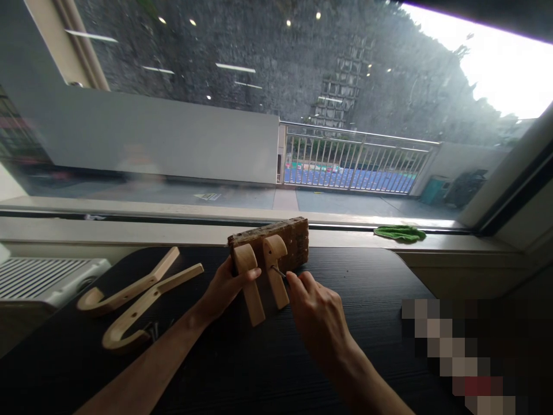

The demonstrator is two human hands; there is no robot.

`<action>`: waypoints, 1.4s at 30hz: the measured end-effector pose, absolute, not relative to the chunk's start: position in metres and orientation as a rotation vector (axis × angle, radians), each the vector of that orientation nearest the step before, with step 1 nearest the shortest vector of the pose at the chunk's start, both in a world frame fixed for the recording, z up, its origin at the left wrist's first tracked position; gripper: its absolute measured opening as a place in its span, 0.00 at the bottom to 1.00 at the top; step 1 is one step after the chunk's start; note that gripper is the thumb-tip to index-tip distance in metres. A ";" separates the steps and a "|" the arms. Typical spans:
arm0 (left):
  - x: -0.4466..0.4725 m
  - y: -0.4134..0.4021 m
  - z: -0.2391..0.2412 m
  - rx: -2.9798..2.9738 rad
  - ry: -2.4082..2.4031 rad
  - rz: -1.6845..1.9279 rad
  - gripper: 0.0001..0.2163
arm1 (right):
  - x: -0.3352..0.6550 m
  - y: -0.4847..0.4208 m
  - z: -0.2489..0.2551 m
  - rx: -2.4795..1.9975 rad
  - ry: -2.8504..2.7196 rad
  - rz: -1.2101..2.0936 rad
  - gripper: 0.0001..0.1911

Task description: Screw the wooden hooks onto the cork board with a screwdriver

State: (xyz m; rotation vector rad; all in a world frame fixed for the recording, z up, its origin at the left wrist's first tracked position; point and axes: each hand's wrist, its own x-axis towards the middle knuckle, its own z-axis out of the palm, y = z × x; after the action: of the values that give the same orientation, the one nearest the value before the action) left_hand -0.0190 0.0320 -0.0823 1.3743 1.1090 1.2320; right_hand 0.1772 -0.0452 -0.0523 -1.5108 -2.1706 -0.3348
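Two bare forearms come up from the bottom edge over a black worktop (pixel 242 369) and meet at one wooden block (pixel 296 237), which stands on its long edge near the far side of the worktop, just below the window sill.

The left hand (pixel 224 285) has its grip closed round the block's left end, with the thumb lying across the front of the left mounted hook (pixel 251 288). The right hand (pixel 317 311) has a pinched grip, thumb and forefinger closed on one thin metal pin (pixel 279 272). The pin's far end touches the stem of the right mounted hook (pixel 276 279). Whether the pin is a screw or a tool tip is too small to tell.

Counted, there are four pale wooden hooks. Two are fixed side by side on the block's front face, rounded heads up and stems hanging down past its lower edge. Two more lie loose on the worktop to the left, well apart from the block: the upper loose hook (pixel 129 291) and the lower loose hook (pixel 147 308). They lie nearly parallel, curved ends toward the near left. A few small dark bits (pixel 153 329) lie just beside the lower one's curve.

One green cloth (pixel 400 233) lies on the sill to the right. One white slatted grille (pixel 43 276) sits at the far left.
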 end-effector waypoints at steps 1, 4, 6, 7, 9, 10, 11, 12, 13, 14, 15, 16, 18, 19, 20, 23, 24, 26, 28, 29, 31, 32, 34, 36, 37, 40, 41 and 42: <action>-0.019 0.032 -0.082 1.374 1.105 1.231 0.23 | 0.176 -0.046 -0.053 -1.510 -2.167 -0.329 0.17; -0.018 0.031 -0.080 1.369 1.097 1.241 0.24 | 0.172 -0.046 -0.055 -1.538 -2.104 -0.261 0.15; -0.018 0.030 -0.078 1.358 1.092 1.246 0.25 | 0.172 -0.045 -0.055 -1.553 -2.035 -0.157 0.13; -0.018 0.030 -0.078 1.353 1.088 1.248 0.25 | 0.172 -0.045 -0.055 -1.556 -1.996 -0.096 0.13; -0.018 0.030 -0.077 1.351 1.087 1.250 0.25 | 0.174 -0.044 -0.053 -1.560 -1.921 0.032 0.13; -0.018 0.030 -0.077 1.350 1.086 1.249 0.25 | 0.176 -0.043 -0.052 -1.567 -1.886 0.100 0.13; -0.018 0.030 -0.077 1.349 1.082 1.246 0.25 | 0.177 -0.042 -0.052 -1.580 -1.851 0.170 0.13; -0.018 0.030 -0.078 1.348 1.075 1.243 0.25 | 0.179 -0.041 -0.051 -1.592 -1.820 0.244 0.13; -0.018 0.030 -0.079 1.349 1.066 1.243 0.25 | 0.180 -0.040 -0.050 -1.599 -1.797 0.323 0.14; -0.018 0.030 -0.080 1.350 1.058 1.246 0.24 | 0.182 -0.039 -0.050 -1.598 -1.778 0.400 0.14; -0.018 0.030 -0.081 1.353 1.053 1.252 0.24 | 0.183 -0.038 -0.049 -1.588 -1.762 0.473 0.15; -0.018 0.030 -0.082 1.356 1.054 1.259 0.23 | 0.184 -0.037 -0.049 -1.572 -1.747 0.537 0.15; -0.019 0.030 -0.083 1.345 1.062 1.266 0.21 | 0.187 -0.036 -0.048 -1.529 -1.715 0.638 0.14; -0.019 0.030 -0.083 1.323 1.063 1.267 0.20 | 0.189 -0.035 -0.046 -1.507 -1.695 0.670 0.14; -0.019 0.030 -0.082 1.287 1.054 1.266 0.19 | 0.190 -0.035 -0.045 -1.487 -1.672 0.684 0.14; -0.020 0.030 -0.080 1.140 0.998 1.256 0.18 | 0.193 -0.038 -0.036 -1.440 -1.621 0.629 0.12; -0.020 0.030 -0.079 1.095 0.981 1.255 0.18 | 0.194 -0.040 -0.033 -1.429 -1.617 0.597 0.11; -0.021 0.030 -0.078 1.023 0.968 1.262 0.17 | 0.194 -0.043 -0.027 -1.412 -1.634 0.558 0.11; -0.020 0.031 -0.077 0.984 0.975 1.278 0.17 | 0.193 -0.046 -0.024 -1.400 -1.663 0.544 0.12; -0.020 0.031 -0.077 0.981 0.986 1.279 0.16 | 0.193 -0.047 -0.023 -1.393 -1.674 0.531 0.12; -0.019 0.029 -0.075 1.006 1.015 1.268 0.16 | 0.193 -0.048 -0.022 -1.377 -1.686 0.491 0.12; -0.018 0.028 -0.074 1.026 1.025 1.259 0.16 | 0.192 -0.048 -0.022 -1.365 -1.692 0.471 0.12; -0.018 0.027 -0.072 1.053 1.026 1.247 0.16 | 0.192 -0.047 -0.024 -1.322 -1.715 0.441 0.12; -0.017 0.026 -0.072 1.070 1.011 1.252 0.16 | 0.191 -0.047 -0.027 -1.257 -1.750 0.415 0.12; -0.017 0.025 -0.073 1.085 1.005 1.263 0.17 | 0.190 -0.047 -0.029 -1.224 -1.767 0.394 0.12; -0.016 0.026 -0.076 1.185 1.028 1.319 0.17 | 0.187 -0.047 -0.035 -1.189 -1.818 0.322 0.12; -0.016 0.027 -0.078 1.225 1.050 1.339 0.17 | 0.186 -0.048 -0.037 -1.197 -1.837 0.299 0.12; -0.016 0.028 -0.080 1.261 1.073 1.350 0.18 | 0.186 -0.048 -0.038 -1.209 -1.857 0.278 0.12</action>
State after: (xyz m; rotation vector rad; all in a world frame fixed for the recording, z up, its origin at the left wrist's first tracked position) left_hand -0.0158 0.0278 -0.0799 1.2608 1.0733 1.3504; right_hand 0.1857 -0.0477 -0.0381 -1.2087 -1.8572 0.2785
